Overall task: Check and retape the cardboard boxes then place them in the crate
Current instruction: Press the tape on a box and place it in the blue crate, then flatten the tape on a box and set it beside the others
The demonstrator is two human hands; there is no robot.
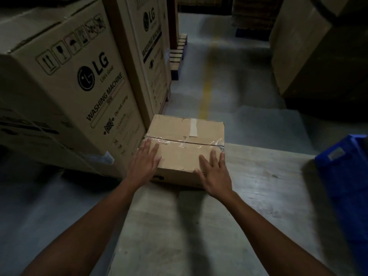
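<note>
1. Nearest me, both forearms reach forward over the pale wooden surface [249, 196], which carries the work.
2. My left hand [144, 163] lies flat on the near left corner of the cardboard box [185, 144], fingers spread and extended; this grip is open and closes on nothing. I judge it is there to steady the box or press the flap down.
3. My right hand [216, 172] rests open-palmed on the near right edge, fingers splayed toward the corner, also clasping nothing. With a hand on each side, I look set to check the seal or square the box up.
4. The box sits at the far left edge of the surface, right beside a tall washing-machine carton [75, 82]. Clear tape [185, 143], wrinkled, runs across its top seam, and a short pale strip [193, 127] crosses the far flap.
5. The blue crate [344, 166] stands at the right end of the surface, well apart from the box.
6. Beyond lie a grey floor with a yellow line [206, 90] and more cartons.
</note>
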